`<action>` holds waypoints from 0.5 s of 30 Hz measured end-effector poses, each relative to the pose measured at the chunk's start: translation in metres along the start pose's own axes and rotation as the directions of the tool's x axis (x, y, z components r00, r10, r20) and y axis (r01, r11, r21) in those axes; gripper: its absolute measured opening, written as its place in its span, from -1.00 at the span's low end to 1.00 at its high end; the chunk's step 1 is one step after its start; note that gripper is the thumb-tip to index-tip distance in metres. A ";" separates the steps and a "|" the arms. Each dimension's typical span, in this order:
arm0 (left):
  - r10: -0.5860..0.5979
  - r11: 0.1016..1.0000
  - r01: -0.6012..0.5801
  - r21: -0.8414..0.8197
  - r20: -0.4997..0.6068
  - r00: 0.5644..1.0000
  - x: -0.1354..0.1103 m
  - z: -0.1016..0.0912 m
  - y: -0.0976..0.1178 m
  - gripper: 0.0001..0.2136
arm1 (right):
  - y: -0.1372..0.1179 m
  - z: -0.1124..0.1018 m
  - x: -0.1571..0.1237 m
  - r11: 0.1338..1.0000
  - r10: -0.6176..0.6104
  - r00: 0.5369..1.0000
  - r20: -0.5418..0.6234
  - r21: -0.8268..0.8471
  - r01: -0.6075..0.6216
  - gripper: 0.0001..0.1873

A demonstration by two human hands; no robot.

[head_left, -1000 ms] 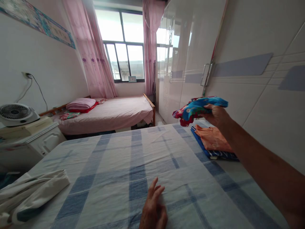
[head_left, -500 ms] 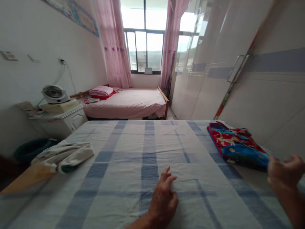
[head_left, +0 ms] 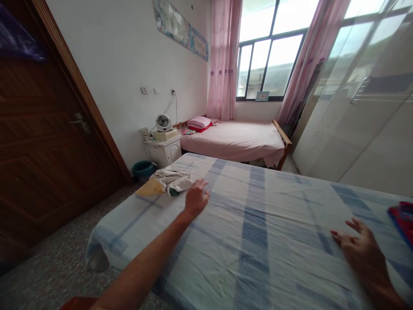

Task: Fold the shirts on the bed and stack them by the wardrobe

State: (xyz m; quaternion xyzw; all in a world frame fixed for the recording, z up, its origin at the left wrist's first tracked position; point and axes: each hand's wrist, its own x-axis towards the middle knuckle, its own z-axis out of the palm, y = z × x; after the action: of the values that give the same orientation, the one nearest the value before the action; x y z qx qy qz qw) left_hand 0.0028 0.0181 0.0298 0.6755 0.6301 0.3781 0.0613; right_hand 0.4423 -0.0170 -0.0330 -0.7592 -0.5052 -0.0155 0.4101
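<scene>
My left hand (head_left: 195, 199) stretches out over the blue-and-white checked bed sheet (head_left: 258, 232), fingers apart and empty, a short way from a crumpled white garment (head_left: 172, 180) near the bed's far left corner. A yellowish cloth (head_left: 149, 188) lies beside that garment. My right hand (head_left: 363, 247) rests low on the sheet at the right with fingers spread, holding nothing. A folded red and blue patterned cloth (head_left: 403, 220) shows at the right edge, just beyond my right hand.
A pink bed (head_left: 238, 140) with a folded pink blanket (head_left: 199, 122) stands under the window. A white cabinet (head_left: 164, 150) carries a small fan (head_left: 164, 122). A teal bin (head_left: 143, 168) sits on the floor. A brown door (head_left: 41, 142) is at left, glossy wardrobe doors (head_left: 364, 125) at right.
My right hand set the patterned cloth down on the stack at the right and let go. The view swung left, and my left arm reached out toward the white garment.
</scene>
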 end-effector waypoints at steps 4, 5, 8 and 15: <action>-0.244 0.960 0.261 0.099 -0.160 0.957 0.017 -0.042 -0.065 -0.66 | 0.002 -0.003 0.001 0.999 0.036 0.995 0.088 0.028 -0.039 -0.33; -0.281 0.954 0.294 0.061 -0.156 0.947 0.018 -0.048 -0.073 -0.72 | 0.002 -0.003 0.001 0.999 0.031 0.995 0.096 0.024 -0.033 -0.34; -0.326 0.945 0.321 -0.061 -0.120 0.938 0.028 -0.062 -0.079 -0.94 | 0.004 0.002 0.001 1.000 0.004 0.994 0.111 0.026 -0.006 -0.38; -0.256 0.822 0.164 -0.545 -0.097 0.962 0.086 -0.092 0.001 -0.80 | 0.006 0.006 -0.001 0.999 -0.044 0.994 0.105 0.029 0.041 -0.45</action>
State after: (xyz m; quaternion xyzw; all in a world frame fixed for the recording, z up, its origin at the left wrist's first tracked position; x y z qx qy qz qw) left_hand -0.0571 0.0593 0.1327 0.5243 0.5742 0.5835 0.2345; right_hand 0.4441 -0.0148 -0.0404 -0.7424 -0.5423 0.0227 0.3928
